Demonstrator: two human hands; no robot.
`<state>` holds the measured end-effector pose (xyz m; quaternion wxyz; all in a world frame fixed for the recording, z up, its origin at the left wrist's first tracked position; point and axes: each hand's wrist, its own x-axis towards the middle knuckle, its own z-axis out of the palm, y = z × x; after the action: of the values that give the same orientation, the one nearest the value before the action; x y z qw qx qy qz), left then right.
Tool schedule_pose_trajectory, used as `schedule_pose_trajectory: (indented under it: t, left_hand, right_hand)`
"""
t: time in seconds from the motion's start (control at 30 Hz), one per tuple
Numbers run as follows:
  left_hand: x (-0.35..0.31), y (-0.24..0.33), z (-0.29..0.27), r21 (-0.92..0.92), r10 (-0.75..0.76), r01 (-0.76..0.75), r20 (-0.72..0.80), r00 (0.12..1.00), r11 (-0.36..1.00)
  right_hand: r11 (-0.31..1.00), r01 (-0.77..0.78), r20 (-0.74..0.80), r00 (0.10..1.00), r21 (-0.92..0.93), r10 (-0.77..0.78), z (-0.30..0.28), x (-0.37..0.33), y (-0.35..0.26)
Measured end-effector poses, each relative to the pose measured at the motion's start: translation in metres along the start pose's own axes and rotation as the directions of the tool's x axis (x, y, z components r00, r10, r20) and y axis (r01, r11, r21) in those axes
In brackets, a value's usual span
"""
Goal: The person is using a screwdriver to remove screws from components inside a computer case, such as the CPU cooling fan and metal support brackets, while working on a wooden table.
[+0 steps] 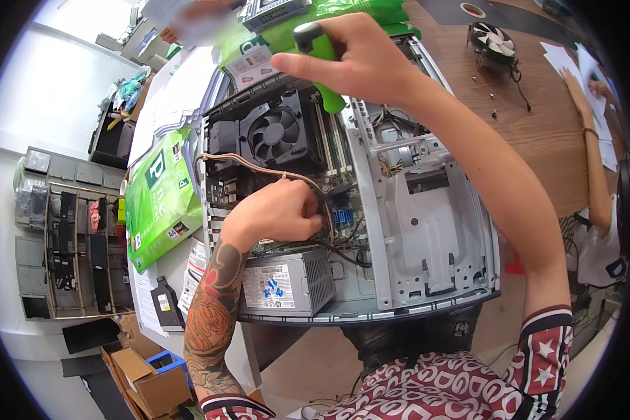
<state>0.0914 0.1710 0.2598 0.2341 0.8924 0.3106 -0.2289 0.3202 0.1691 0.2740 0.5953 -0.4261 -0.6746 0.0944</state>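
An opened desktop computer case [427, 259] lies flat before me. My right hand [367, 59], raised over its far side, is wrapped round the green and black handle of a screwdriver [320, 49]; the shaft is not visible. My left hand [280, 210] is down inside the case with its fingers curled, beside a cable bundle [248, 165] and blue connectors [344, 215] on the motherboard. What those fingers hold, if anything, is hidden. A black cooling fan [273, 133] sits beyond the left hand. A silver power supply [287, 283] fills the near left corner.
Green paper packs [162, 199] lie left of the case and behind it. A loose cooler fan [493, 40] and small screws [491, 94] rest on the wooden table [539, 150]. At right, another person's hands [579, 91] handle papers. A black part [166, 306] lies near left.
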Motion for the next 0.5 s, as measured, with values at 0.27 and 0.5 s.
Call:
schedule_pose_trajectory:
  t: [0.27, 0.5]
  left_hand:
    - [-0.001, 0.017, -0.01, -0.162, -0.169, 0.176, 0.056, 0.984, 0.971]
    - [-0.007, 0.005, -0.018, -0.147, -0.132, 0.138, 0.049, 0.99, 0.979]
  right_hand:
    - [0.999, -0.016, 0.094, 0.996, 0.033, 0.012, -0.004, -0.003, -0.001]
    - [0.998, -0.048, 0.11, 0.993, 0.049, 0.043, -0.004, -0.004, -0.008]
